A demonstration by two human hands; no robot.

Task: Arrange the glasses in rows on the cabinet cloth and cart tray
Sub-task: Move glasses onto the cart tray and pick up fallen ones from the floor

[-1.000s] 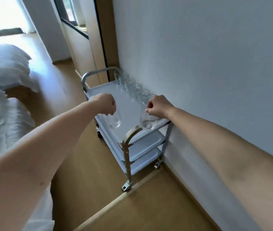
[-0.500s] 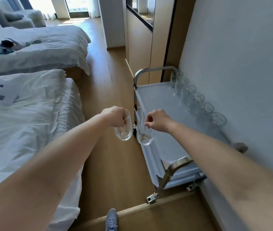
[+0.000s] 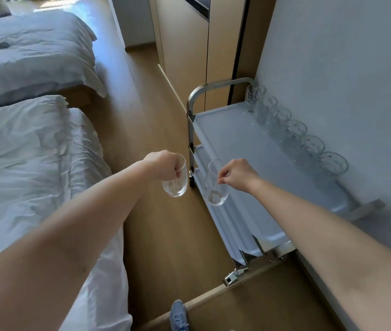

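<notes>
Glasses, both empty: our left hand (image 3: 163,164) pinches the left glass (image 3: 176,186) above the floor (image 3: 161,235), our right hand (image 3: 237,174) pinches the right glass (image 3: 216,192) beside the cart tray (image 3: 237,144), where a glass row (image 3: 296,132) stands along the wall (image 3: 333,68).

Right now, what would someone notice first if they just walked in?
In the middle, the left hand holds a glass and the right hand pinches a second glass by its rim. To the right, a row of glasses lines the wall edge of a cart tray. White beds fill the left side.
</notes>
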